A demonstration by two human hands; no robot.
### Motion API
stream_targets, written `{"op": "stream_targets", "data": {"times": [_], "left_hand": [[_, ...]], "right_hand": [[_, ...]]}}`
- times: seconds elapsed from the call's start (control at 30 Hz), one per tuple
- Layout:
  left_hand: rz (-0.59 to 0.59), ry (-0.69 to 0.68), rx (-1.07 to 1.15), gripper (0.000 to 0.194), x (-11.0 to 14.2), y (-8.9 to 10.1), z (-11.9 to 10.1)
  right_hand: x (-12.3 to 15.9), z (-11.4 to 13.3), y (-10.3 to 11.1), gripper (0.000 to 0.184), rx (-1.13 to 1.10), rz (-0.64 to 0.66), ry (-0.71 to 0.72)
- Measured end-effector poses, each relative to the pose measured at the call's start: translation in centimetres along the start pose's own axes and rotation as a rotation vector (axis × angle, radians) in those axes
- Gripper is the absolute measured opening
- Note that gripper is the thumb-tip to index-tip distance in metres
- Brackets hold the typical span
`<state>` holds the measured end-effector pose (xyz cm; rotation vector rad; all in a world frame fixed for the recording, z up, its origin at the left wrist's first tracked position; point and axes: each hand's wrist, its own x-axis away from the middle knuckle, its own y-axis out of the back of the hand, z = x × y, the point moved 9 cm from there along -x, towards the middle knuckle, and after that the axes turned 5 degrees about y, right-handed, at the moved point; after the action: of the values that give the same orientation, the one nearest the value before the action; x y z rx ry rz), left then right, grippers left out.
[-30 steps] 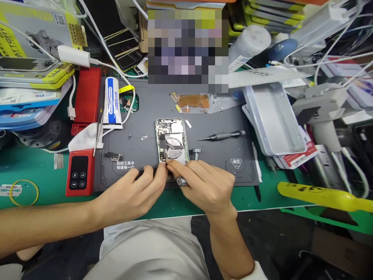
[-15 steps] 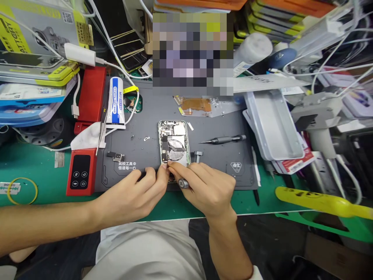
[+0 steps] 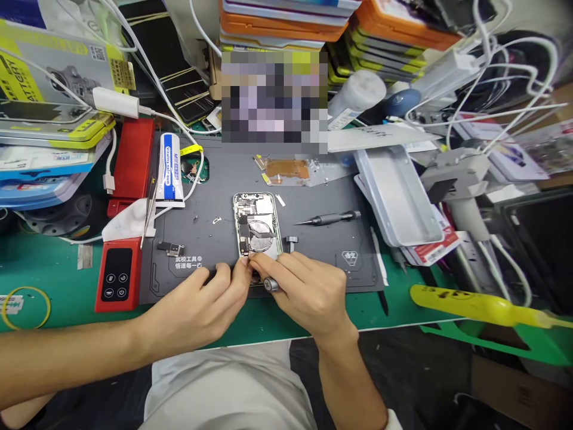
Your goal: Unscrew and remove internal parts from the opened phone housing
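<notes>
An opened smartphone (image 3: 262, 236) lies on the dark grey work mat, its inner parts and a round silver area exposed. At its lower end, the fingertips of my left hand (image 3: 203, 304) are pinched together; what they grip is too small to make out. My right hand (image 3: 308, 289) is closed, its thumb and forefinger meeting the left fingertips over the phone. A grey screwdriver (image 3: 271, 285) is tucked in that hand, its round cap marked with a cross. A grey knobbed piece (image 3: 292, 242) shows beyond the knuckles; whether it joins the screwdriver is hidden.
Another screwdriver (image 3: 329, 219) lies right of the phone on the mat (image 3: 215, 161). A small camera module (image 3: 171, 248), tweezers (image 3: 147, 221), a glue tube (image 3: 171, 170) and a red device (image 3: 119, 275) are leftward. Rightward stand a white tray (image 3: 400, 197) and a yellow tool (image 3: 461, 303).
The whole view has shifted, so the bench appears a little further left and lower. Both hands keep their pinch at the phone's lower end, with no clear movement of the parts.
</notes>
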<state>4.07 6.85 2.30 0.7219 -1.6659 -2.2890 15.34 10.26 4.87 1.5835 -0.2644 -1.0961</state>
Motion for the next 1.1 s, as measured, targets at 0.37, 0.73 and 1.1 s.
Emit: {"op": "stream_targets", "data": {"times": [0.37,0.73,1.1], "left_hand": [[-0.019,0.0,-0.01,0.049,-0.1,0.2,0.2],[-0.037,0.025,-0.001,0.048,-0.5,0.9,0.6],[-0.058,0.048,0.031,0.044,-0.5,1.0,1.0]], "right_hand": [[0.1,0.0,0.2,0.005,0.032,-0.049,-0.026],[0.2,-0.4,0.0,0.009,-0.019,-0.047,-0.045],[3.7,-4.8,2.6,0.02,-0.124,-0.211,-0.631]]}}
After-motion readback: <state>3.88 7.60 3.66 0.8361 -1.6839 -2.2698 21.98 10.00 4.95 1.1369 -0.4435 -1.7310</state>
